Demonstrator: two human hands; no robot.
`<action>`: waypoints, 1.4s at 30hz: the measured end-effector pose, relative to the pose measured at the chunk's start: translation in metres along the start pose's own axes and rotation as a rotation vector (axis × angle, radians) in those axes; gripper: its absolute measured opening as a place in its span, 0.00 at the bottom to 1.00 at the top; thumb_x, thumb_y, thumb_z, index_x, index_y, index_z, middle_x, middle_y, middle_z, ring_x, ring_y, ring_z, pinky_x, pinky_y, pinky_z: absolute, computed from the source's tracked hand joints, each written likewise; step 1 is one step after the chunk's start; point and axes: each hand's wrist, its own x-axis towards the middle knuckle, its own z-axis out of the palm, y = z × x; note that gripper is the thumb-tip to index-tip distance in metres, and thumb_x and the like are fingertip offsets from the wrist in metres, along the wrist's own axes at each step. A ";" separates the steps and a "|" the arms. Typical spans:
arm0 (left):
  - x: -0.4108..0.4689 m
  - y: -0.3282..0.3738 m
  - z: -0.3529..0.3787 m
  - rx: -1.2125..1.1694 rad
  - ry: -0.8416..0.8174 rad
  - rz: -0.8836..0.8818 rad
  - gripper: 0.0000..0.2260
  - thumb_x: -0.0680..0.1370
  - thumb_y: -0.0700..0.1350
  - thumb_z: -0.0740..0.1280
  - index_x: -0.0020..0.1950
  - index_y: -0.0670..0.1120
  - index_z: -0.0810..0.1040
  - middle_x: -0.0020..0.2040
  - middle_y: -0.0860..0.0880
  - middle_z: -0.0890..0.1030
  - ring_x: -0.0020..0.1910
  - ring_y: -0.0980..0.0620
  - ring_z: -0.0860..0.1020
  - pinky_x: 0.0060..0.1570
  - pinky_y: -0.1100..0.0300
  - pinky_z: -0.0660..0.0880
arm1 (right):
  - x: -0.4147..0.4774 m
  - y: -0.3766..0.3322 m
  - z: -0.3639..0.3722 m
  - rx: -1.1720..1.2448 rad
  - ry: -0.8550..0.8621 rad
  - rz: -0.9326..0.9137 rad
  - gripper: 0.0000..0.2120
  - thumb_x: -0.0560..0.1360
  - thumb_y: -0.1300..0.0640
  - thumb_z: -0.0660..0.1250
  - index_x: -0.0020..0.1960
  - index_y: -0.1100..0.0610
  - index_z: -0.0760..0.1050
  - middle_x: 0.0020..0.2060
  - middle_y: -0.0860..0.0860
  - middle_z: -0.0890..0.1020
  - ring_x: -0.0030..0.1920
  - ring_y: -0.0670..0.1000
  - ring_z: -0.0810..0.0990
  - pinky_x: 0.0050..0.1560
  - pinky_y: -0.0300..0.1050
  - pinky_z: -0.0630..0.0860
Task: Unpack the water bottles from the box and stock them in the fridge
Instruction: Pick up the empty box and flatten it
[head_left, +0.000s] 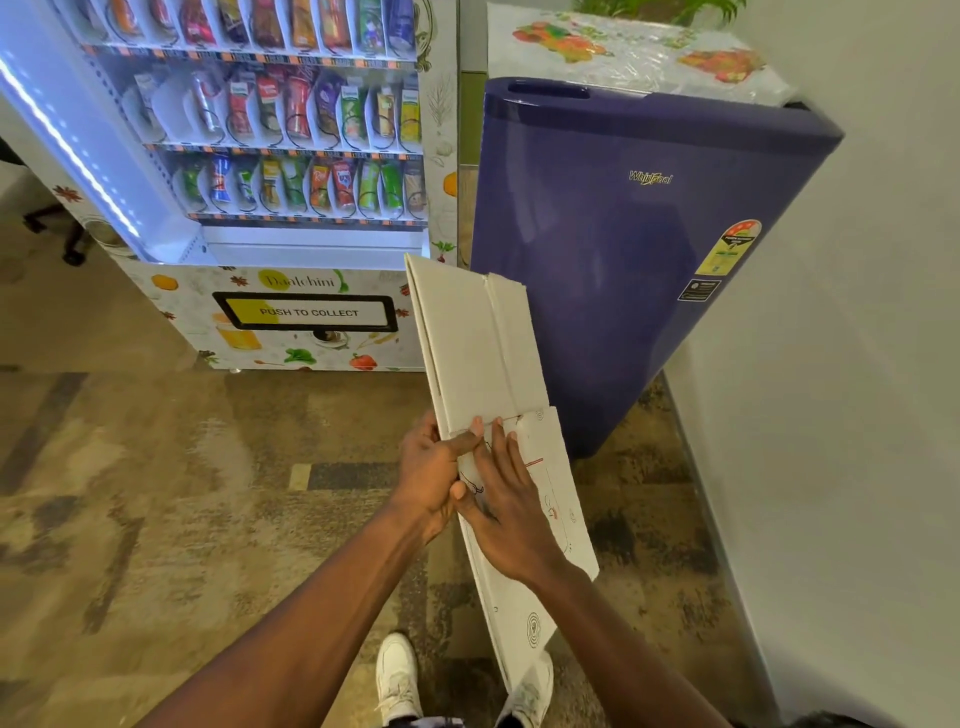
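You hold the flattened white box (483, 353) tilted out in front of you, its far end up by the lower left of the blue fridge (623, 234), whose door is closed. Your left hand (428, 473) grips the box's left edge, thumb across the top face. Your right hand (511, 519) lies flat on the box, fingers straight. A vending machine (291, 208) stands left of the fridge. Your white shoes (397, 675) show below.
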 end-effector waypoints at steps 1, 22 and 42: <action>0.002 0.000 -0.001 0.053 0.033 0.014 0.15 0.82 0.37 0.72 0.68 0.41 0.80 0.60 0.39 0.86 0.60 0.39 0.85 0.56 0.44 0.84 | 0.002 0.003 -0.002 -0.005 -0.035 -0.012 0.39 0.74 0.19 0.38 0.79 0.32 0.30 0.81 0.35 0.33 0.81 0.42 0.30 0.81 0.58 0.39; 0.029 -0.005 -0.004 1.713 -0.286 0.539 0.16 0.80 0.41 0.70 0.67 0.52 0.72 0.57 0.48 0.86 0.51 0.46 0.84 0.42 0.54 0.78 | 0.039 0.035 -0.146 -0.976 0.281 -0.169 0.17 0.72 0.41 0.77 0.59 0.42 0.83 0.56 0.44 0.86 0.73 0.56 0.74 0.75 0.79 0.46; 0.040 -0.027 0.009 2.063 -0.507 0.748 0.12 0.85 0.53 0.65 0.67 0.53 0.71 0.61 0.49 0.84 0.49 0.44 0.83 0.41 0.53 0.74 | -0.061 0.099 -0.118 -0.711 0.417 0.192 0.06 0.73 0.52 0.78 0.49 0.50 0.84 0.43 0.47 0.87 0.44 0.53 0.85 0.49 0.52 0.77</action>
